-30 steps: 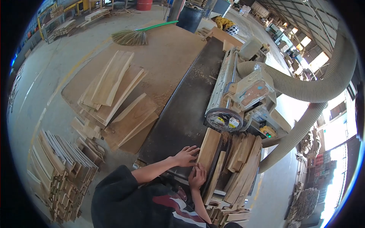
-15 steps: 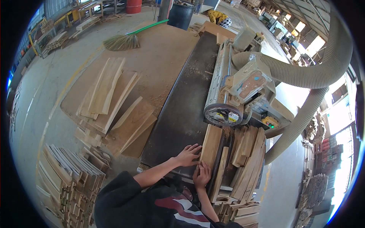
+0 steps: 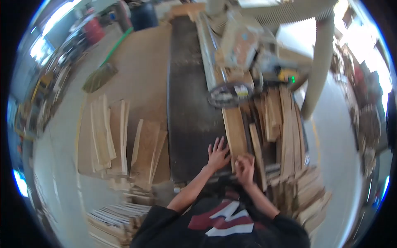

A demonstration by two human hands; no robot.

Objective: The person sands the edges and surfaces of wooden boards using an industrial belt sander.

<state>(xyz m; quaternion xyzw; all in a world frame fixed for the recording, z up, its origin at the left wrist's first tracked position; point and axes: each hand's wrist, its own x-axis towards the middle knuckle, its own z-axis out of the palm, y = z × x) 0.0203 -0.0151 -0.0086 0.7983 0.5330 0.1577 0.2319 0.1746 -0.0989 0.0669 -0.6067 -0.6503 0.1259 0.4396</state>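
Observation:
A wooden board (image 3: 235, 130) lies lengthwise on the dark machine table (image 3: 188, 109), its far end at the round guard (image 3: 230, 94) of the saw-like machine. My left hand (image 3: 218, 154) has its fingers spread at the board's left edge. My right hand (image 3: 245, 167) is at the board's near end, its fingers curled; blur hides whether they grip the board. A narrow strip of wood (image 3: 258, 155) lies just right of my right hand.
Stacked boards (image 3: 288, 132) stand right of the machine table. More planks (image 3: 147, 151) lie on the brown side table (image 3: 140, 70), with a green-handled broom (image 3: 100, 77) behind them. A thick hose (image 3: 320, 62) hangs at the right. Wood piles (image 3: 120, 219) are near my body.
The view has turned and blurred, shifting the machine left and up. My right hand has curled its fingers more at the board's near end. My left hand remains spread beside the board.

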